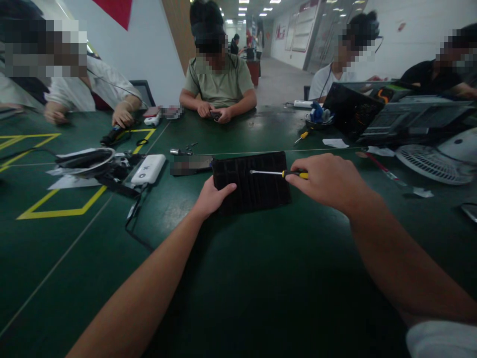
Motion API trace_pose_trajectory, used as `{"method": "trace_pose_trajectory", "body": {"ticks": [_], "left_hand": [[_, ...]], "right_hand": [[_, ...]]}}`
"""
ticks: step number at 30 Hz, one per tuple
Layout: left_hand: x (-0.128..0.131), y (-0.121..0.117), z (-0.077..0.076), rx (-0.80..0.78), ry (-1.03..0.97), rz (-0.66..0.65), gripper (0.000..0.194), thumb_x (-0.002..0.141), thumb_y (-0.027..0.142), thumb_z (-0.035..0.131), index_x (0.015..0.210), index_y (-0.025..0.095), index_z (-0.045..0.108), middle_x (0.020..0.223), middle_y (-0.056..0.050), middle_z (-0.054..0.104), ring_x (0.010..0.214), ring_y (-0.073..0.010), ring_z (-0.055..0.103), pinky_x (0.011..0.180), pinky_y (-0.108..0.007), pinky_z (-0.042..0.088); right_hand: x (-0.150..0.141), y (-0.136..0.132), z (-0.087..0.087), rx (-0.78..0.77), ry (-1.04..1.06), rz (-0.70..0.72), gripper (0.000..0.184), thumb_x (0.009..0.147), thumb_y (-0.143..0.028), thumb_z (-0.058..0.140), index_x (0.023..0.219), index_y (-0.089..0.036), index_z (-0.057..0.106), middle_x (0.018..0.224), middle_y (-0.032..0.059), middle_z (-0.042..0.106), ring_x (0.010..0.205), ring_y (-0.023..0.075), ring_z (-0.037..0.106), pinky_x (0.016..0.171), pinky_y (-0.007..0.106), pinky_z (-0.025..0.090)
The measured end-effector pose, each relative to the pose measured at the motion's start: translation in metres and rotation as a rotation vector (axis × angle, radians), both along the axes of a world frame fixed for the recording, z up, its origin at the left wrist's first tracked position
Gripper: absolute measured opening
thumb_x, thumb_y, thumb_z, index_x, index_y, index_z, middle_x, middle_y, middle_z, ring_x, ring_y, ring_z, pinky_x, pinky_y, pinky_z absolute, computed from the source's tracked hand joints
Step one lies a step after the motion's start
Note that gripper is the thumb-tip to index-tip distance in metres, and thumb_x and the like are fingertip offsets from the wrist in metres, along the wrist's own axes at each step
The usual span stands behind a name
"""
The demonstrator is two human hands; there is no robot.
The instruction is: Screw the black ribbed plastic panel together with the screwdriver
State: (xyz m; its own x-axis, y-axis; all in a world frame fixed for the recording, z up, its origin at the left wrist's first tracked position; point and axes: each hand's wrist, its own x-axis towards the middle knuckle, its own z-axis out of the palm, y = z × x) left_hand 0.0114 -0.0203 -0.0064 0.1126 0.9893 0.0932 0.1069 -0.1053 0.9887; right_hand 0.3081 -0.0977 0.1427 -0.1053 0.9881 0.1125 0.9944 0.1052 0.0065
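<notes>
A flat black rectangular panel with ribs or slots (261, 191) is in front of me, just above or on the green table; I cannot tell which. My left hand (214, 196) grips its left edge, thumb on top and the other fingers hidden beneath. In my right hand (324, 181) is a screwdriver (268, 173) with a yellow and black handle. Its metal shaft points left across the panel, and the tip is over the panel's middle; whether it touches is unclear. Behind the panel's left end lies a dark flat piece (190, 166), partly blurred out.
A white power bank (149, 169) with a cable and a dark strapped device (87, 161) stand on the left. Small metal parts (179, 151) lie behind the panel. Another screwdriver (302, 136), a computer case (413, 119) and a white fan (434, 159) are on the right. Several people sit around the table (238, 278).
</notes>
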Motion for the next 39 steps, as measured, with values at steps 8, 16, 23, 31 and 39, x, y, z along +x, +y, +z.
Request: {"method": "trace_pose_trajectory", "body": {"ticks": [8,16,23,31,39], "left_hand": [[0.0000,-0.0006,0.0002,0.008,0.035,-0.002,0.053,0.084,0.040,0.093,0.128,0.018,0.072,0.136,-0.016,0.082,0.131,-0.0378,0.077,0.116,-0.063,0.061],[0.0000,0.0002,-0.0005,0.001,0.025,0.010,0.051,0.083,0.037,0.093,0.125,0.019,0.072,0.134,-0.015,0.083,0.130,-0.0381,0.078,0.119,-0.064,0.059],[-0.0003,0.0003,-0.0016,0.008,0.011,0.013,0.054,0.080,0.040,0.095,0.125,0.019,0.073,0.133,-0.015,0.084,0.129,-0.0393,0.078,0.119,-0.066,0.059],[0.0000,-0.0010,-0.0006,-0.005,-0.003,0.019,0.057,0.079,0.042,0.096,0.125,0.018,0.073,0.133,-0.016,0.083,0.132,-0.0403,0.077,0.119,-0.066,0.058],[-0.0004,-0.0006,-0.0001,-0.012,0.001,0.011,0.058,0.079,0.042,0.096,0.126,0.018,0.072,0.136,-0.017,0.082,0.132,-0.0397,0.077,0.120,-0.065,0.057]], "right_hand": [[0.0012,0.0013,-0.0034,0.049,-0.003,0.038,0.028,0.100,-0.045,0.066,0.115,-0.026,0.080,0.110,0.0110,0.082,0.093,0.0316,0.071,0.066,0.038,0.033],[0.0014,0.0013,-0.0037,0.063,0.003,0.043,0.025,0.100,-0.044,0.066,0.111,-0.028,0.082,0.107,0.0097,0.082,0.093,0.0317,0.071,0.068,0.039,0.034],[0.0027,0.0010,-0.0048,0.066,0.003,0.035,0.028,0.100,-0.046,0.066,0.114,-0.029,0.085,0.105,0.0099,0.083,0.093,0.0323,0.071,0.068,0.039,0.035],[0.0022,0.0006,-0.0039,0.064,-0.014,0.018,0.035,0.102,-0.050,0.064,0.116,-0.030,0.088,0.105,0.0109,0.084,0.094,0.0335,0.073,0.069,0.040,0.037],[-0.0003,-0.0009,-0.0009,0.055,-0.027,0.011,0.039,0.104,-0.052,0.061,0.119,-0.028,0.088,0.113,0.0127,0.084,0.100,0.0353,0.074,0.071,0.041,0.040]]}}
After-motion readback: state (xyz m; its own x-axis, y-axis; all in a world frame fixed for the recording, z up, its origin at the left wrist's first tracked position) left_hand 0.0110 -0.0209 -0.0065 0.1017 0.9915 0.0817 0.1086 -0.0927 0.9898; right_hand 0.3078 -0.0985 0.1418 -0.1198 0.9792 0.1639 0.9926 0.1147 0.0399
